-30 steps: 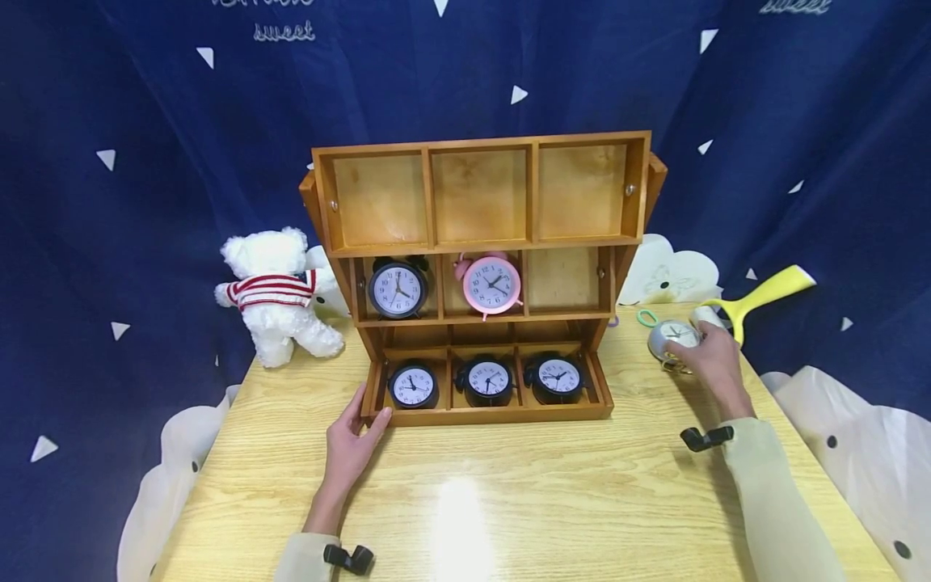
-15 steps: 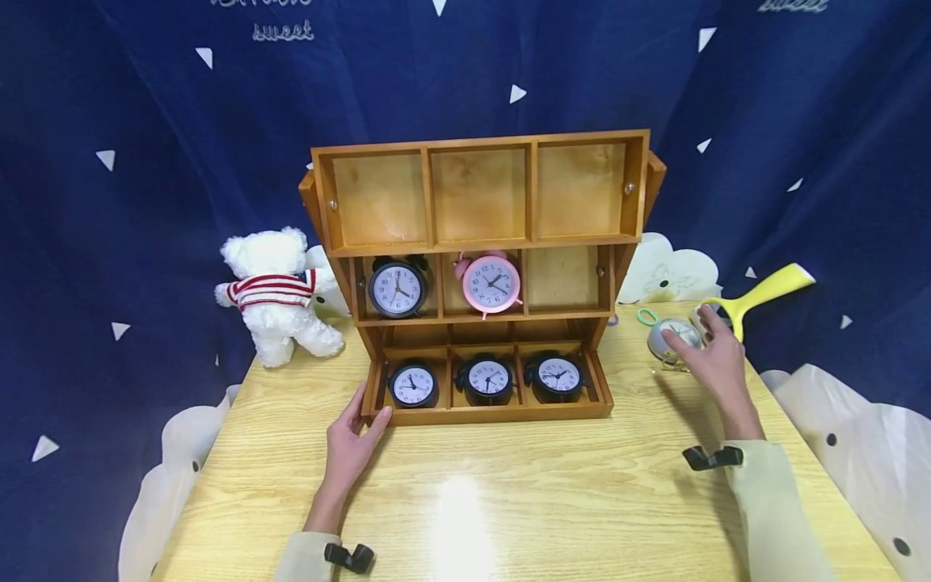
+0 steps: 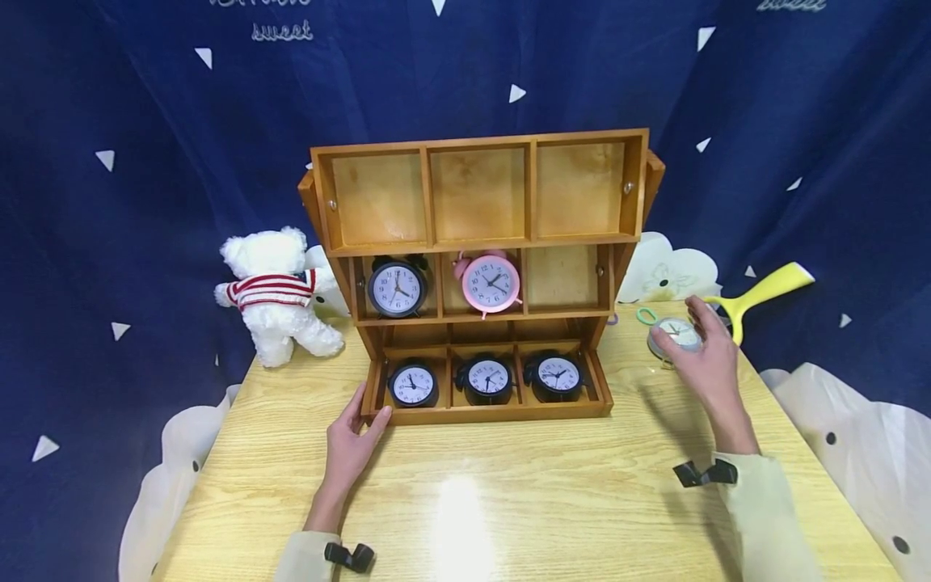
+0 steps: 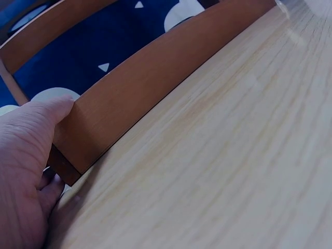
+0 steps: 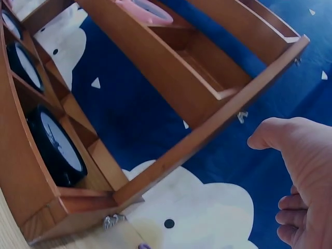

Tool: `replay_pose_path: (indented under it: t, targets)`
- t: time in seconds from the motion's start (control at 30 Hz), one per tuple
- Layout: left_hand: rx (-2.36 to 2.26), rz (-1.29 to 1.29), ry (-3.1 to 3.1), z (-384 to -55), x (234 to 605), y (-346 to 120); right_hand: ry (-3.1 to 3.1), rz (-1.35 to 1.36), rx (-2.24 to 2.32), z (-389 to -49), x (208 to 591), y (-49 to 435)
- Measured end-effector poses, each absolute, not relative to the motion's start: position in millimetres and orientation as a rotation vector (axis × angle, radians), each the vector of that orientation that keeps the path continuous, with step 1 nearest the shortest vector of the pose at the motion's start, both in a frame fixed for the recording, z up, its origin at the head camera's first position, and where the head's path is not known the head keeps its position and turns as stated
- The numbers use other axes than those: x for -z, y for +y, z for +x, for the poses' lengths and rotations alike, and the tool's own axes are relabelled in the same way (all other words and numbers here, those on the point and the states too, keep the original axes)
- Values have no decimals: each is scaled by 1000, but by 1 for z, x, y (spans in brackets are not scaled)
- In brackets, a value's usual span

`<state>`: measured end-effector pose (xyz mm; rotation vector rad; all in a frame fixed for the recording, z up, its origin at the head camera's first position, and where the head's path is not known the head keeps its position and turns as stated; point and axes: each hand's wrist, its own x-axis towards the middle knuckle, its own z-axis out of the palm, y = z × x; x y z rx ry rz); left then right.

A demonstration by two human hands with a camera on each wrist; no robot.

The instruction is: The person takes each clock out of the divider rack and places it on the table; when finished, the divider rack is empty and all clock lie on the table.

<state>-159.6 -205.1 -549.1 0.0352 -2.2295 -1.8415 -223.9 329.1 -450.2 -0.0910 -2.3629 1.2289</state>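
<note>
A three-tier wooden shelf (image 3: pixel 487 415) with compartments stands mid-table. My left hand (image 3: pixel 351 444) grips its lower left front corner, the thumb (image 4: pixel 62 108) over the front board and fingers round the side. Black alarm clocks sit in the bottom tier, including one at right (image 3: pixel 558 376). A dark alarm clock (image 3: pixel 397 288) and a pink alarm clock (image 3: pixel 491 284) occupy the middle tier. At right, my right hand (image 3: pixel 709 356) is at a silver alarm clock (image 3: pixel 676 331), thumb and fingers spread across it. The right wrist view shows the thumb extended; that clock is out of sight there.
A white teddy bear (image 3: pixel 272 295) in a striped top lies left of the shelf. Behind the right hand are a yellow Y-shaped tool (image 3: pixel 760 295) and a green loop (image 3: pixel 646 316). A blue curtain (image 3: pixel 800 97) hangs behind the table (image 3: pixel 553 485).
My right hand drew back from the silver alarm clock with its fingers spread, then moved slightly left over it. The clock stays in about the same place. My left hand has not moved.
</note>
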Motion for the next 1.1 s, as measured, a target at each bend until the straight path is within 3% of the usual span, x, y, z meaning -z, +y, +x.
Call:
replay_pose_path:
  t: [0.3,1.1]
  targets:
    - [1846,41,-2242,-161,551,-206,-2304,-59,-1265,-214,438,311]
    - [1836,24,-2208,-161,555,-206,-2249,399,-1422,-207,417,225]
